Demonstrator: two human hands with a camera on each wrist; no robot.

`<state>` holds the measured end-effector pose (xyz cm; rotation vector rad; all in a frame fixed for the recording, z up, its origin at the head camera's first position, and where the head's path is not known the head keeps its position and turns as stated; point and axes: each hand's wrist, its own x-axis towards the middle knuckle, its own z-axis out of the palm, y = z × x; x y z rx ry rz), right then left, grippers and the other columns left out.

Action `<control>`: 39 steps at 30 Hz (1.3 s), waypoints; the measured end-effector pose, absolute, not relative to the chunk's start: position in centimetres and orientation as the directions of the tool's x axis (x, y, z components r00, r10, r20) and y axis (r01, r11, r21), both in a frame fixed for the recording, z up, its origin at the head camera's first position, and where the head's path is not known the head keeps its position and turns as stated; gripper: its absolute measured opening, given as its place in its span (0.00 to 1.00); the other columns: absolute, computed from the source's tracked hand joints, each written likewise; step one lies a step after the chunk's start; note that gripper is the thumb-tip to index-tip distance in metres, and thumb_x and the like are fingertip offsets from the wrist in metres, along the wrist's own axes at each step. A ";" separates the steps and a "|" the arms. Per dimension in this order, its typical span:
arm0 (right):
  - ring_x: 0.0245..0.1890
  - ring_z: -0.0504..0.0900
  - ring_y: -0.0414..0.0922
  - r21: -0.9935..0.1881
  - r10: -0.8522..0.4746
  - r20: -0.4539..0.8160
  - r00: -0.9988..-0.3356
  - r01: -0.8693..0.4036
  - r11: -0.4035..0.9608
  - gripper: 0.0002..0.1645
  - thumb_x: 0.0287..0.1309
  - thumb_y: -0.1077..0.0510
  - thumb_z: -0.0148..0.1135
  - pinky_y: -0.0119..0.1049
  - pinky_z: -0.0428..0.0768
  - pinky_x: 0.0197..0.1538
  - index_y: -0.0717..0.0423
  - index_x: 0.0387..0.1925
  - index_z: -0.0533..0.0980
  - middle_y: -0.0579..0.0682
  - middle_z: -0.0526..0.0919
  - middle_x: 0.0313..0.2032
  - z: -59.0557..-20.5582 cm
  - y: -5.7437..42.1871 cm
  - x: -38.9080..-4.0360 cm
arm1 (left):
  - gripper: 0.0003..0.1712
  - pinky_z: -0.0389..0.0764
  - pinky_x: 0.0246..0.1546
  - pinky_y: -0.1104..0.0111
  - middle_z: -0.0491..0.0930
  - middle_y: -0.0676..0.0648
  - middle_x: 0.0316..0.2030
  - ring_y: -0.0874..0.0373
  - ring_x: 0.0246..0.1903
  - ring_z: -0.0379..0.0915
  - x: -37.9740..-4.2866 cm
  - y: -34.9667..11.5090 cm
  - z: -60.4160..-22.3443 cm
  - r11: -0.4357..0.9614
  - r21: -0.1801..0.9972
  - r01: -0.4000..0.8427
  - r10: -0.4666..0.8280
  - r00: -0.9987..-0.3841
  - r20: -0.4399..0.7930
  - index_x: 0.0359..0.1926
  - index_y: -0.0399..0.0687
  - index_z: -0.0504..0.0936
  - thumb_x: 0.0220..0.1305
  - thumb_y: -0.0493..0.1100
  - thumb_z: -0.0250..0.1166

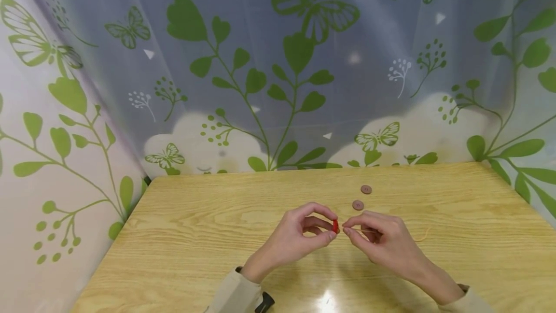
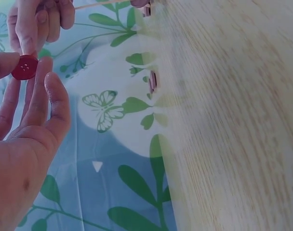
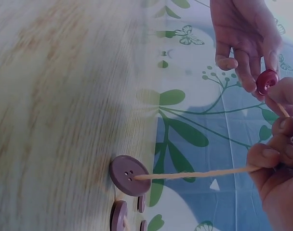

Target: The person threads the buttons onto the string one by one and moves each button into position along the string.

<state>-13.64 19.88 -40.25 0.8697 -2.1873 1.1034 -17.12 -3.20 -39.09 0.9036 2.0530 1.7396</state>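
Note:
My left hand point(image 1: 297, 235) pinches a red button point(image 2: 24, 67) on edge between thumb and fingertips, its holes visible in the left wrist view. Close to its face, my right hand point(image 1: 391, 243) pinches a thin, pale orange cord point(image 3: 199, 174); whether the tip has entered a hole, I cannot tell. From the right hand the cord runs to a large brownish-purple button point(image 3: 129, 175) and passes through one of its holes. Beside that, another brownish-purple button point(image 3: 119, 216) also has cord at it. In the head view the right hand hides these two.
Two loose brownish-purple buttons point(image 1: 366, 189) lie on the wooden table point(image 1: 226, 206) beyond the hands. A curved bit of cord shows right of the right hand. Behind the table's back edge hangs a curtain point(image 1: 243, 124) printed with leaves and butterflies.

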 end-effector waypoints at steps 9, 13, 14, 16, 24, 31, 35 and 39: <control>0.17 0.58 0.26 -0.437 -0.278 0.765 -0.581 -0.785 0.439 0.23 0.38 0.78 0.73 0.17 0.57 0.21 0.50 0.33 0.84 0.40 0.65 0.16 -40.9 19.7 -14.0 | 0.16 0.86 0.47 0.68 0.84 0.42 0.53 0.64 0.48 0.86 -17.0 -3.1 -39.0 0.078 0.958 0.276 0.640 -0.751 0.164 0.55 0.50 0.81 0.68 0.38 0.68; 0.18 0.58 0.25 -0.443 -0.283 0.754 -0.593 -0.777 0.447 0.23 0.41 0.77 0.74 0.16 0.58 0.22 0.47 0.34 0.84 0.38 0.66 0.16 -40.7 19.7 -13.9 | 0.15 0.87 0.48 0.65 0.85 0.44 0.52 0.66 0.48 0.85 -17.0 -3.1 -39.0 0.083 0.957 0.278 0.639 -0.751 0.163 0.54 0.54 0.81 0.67 0.38 0.68; 0.19 0.58 0.24 -0.448 -0.287 0.746 -0.600 -0.772 0.450 0.23 0.43 0.76 0.74 0.16 0.58 0.22 0.46 0.34 0.84 0.38 0.66 0.16 -40.6 19.7 -13.9 | 0.15 0.87 0.48 0.64 0.85 0.44 0.53 0.66 0.48 0.85 -17.0 -3.1 -39.0 0.083 0.957 0.279 0.640 -0.751 0.164 0.54 0.55 0.81 0.68 0.39 0.68; 0.20 0.57 0.23 -0.461 -0.295 0.727 -0.620 -0.759 0.459 0.22 0.45 0.74 0.74 0.16 0.58 0.23 0.44 0.35 0.84 0.37 0.66 0.17 -40.5 19.7 -13.8 | 0.15 0.87 0.48 0.65 0.84 0.44 0.53 0.66 0.48 0.85 -17.0 -3.1 -39.0 0.079 0.958 0.277 0.642 -0.749 0.164 0.54 0.53 0.81 0.68 0.39 0.68; 0.20 0.57 0.23 -0.475 -0.311 0.702 -0.641 -0.746 0.466 0.21 0.48 0.74 0.73 0.15 0.58 0.23 0.44 0.34 0.84 0.35 0.66 0.18 -40.5 19.5 -13.7 | 0.15 0.87 0.49 0.68 0.82 0.45 0.55 0.64 0.48 0.86 -17.0 -3.1 -39.1 0.048 0.970 0.238 0.647 -0.747 0.151 0.56 0.49 0.83 0.69 0.39 0.68; 0.20 0.58 0.23 -0.494 -0.304 0.691 -0.655 -0.736 0.462 0.20 0.48 0.73 0.73 0.15 0.59 0.23 0.44 0.34 0.84 0.35 0.67 0.18 -40.5 19.6 -13.7 | 0.15 0.86 0.49 0.69 0.86 0.44 0.51 0.53 0.50 0.87 -17.1 -3.1 -39.3 0.062 0.968 0.244 0.646 -0.749 0.148 0.56 0.53 0.84 0.73 0.38 0.63; 0.20 0.58 0.23 -0.495 -0.302 0.694 -0.654 -0.738 0.460 0.21 0.47 0.73 0.74 0.15 0.59 0.23 0.43 0.34 0.84 0.35 0.67 0.19 -40.6 19.5 -13.7 | 0.13 0.86 0.47 0.69 0.87 0.43 0.48 0.56 0.47 0.87 -17.1 -2.9 -39.5 0.070 0.962 0.265 0.627 -0.761 0.164 0.54 0.52 0.85 0.71 0.37 0.64; 0.20 0.58 0.23 -0.492 -0.292 0.706 -0.645 -0.743 0.453 0.21 0.47 0.74 0.74 0.15 0.59 0.23 0.44 0.34 0.84 0.35 0.67 0.18 -40.6 19.5 -13.6 | 0.12 0.86 0.45 0.71 0.87 0.40 0.45 0.48 0.44 0.87 -17.1 -2.5 -39.8 0.066 0.946 0.319 0.601 -0.769 0.218 0.52 0.47 0.84 0.70 0.35 0.64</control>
